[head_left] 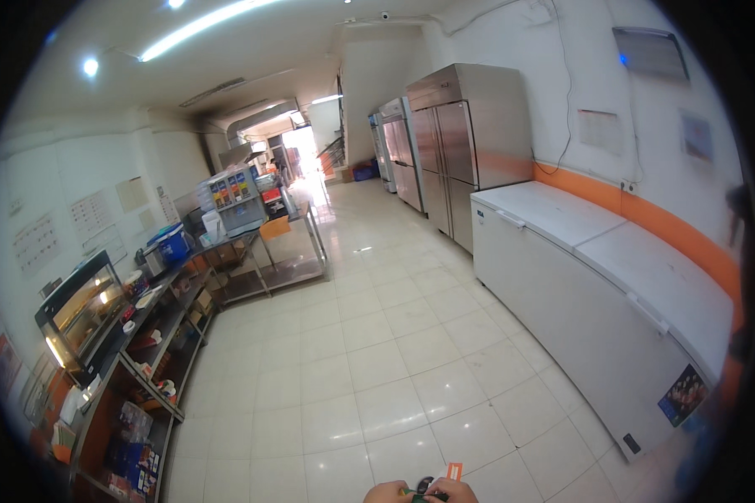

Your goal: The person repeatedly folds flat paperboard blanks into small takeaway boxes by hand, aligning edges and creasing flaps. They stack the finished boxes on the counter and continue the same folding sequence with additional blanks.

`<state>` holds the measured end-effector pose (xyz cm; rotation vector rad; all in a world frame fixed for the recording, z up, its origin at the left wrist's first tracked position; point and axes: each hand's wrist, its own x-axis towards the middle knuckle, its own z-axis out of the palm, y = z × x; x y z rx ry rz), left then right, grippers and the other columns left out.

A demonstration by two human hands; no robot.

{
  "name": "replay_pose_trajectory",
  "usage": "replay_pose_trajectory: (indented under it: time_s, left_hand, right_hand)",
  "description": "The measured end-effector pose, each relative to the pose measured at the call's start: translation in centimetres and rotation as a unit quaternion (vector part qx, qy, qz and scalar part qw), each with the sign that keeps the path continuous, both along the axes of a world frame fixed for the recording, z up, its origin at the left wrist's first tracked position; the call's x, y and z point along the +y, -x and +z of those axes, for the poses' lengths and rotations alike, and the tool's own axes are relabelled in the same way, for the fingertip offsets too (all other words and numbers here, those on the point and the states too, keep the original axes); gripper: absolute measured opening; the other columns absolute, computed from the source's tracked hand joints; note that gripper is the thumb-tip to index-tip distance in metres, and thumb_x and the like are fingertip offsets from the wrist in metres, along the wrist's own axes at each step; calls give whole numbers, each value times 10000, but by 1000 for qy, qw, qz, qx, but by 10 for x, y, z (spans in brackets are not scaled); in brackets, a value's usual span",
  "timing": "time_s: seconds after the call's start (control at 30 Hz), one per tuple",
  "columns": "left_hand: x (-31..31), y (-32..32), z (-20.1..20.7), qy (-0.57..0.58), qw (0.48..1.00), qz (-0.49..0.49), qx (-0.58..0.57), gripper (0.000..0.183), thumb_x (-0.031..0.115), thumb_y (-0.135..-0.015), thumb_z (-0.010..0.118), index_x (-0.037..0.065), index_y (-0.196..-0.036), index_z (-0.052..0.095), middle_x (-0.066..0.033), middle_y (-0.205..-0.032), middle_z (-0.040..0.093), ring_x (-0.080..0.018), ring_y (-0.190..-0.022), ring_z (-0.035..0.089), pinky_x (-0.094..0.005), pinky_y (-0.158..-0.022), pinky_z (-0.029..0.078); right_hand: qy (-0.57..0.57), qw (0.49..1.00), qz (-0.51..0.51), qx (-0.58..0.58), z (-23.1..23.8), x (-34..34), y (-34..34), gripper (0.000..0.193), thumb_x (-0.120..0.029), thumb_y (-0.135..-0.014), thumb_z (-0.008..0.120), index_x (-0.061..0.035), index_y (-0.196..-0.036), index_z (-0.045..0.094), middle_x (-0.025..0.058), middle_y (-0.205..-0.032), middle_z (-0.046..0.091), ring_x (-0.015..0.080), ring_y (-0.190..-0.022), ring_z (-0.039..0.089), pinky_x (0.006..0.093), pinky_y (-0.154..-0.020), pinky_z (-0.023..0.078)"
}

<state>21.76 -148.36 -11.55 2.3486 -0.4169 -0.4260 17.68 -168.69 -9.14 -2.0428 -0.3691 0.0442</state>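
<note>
At the bottom edge of the view, both my hands are close together in front of me, cut off by the frame. My left hand [385, 492] has its fingers closed on the left side of a small dark-and-green object [421, 488]. The fingers of my right hand [455, 493] close on it from the other side. An orange-and-white strip [454, 471] sticks up behind my right fingers. The object is too small and too covered to tell its kind.
A long white chest freezer [554, 260] stands along the right wall, with tall steel refrigerators [457, 142] beyond it. On the left is a dark shelved counter [155, 360] bearing a lit display warmer [84, 314]. A steel table [298, 270] stands further back on the tiled floor [335, 369].
</note>
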Motion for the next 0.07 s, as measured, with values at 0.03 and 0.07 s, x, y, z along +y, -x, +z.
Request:
replay_pose_trajectory:
  time_s: [0.03,0.07]
  left_hand:
    - [-6,-15,-2,-15,999,-29,3,291,348,-869,597,96,-969,704,-142,-922,710,-330,-794,660,-411,-737,511]
    - [-13,-33,-7,-31,998,-59,4,302,366,-857,607,104,-969,708,-153,-946,710,-346,-824,663,-418,-756,509]
  right_hand:
    - [21,1000,-1,9,-1,1,-6,134,-134,-839,670,-61,-949,648,115,-933,656,276,-834,641,362,-792,525]
    - [20,1000,-8,8,-2,-1,-17,134,-134,-839,670,-61,-949,648,115,-933,656,276,-834,641,362,-792,525]
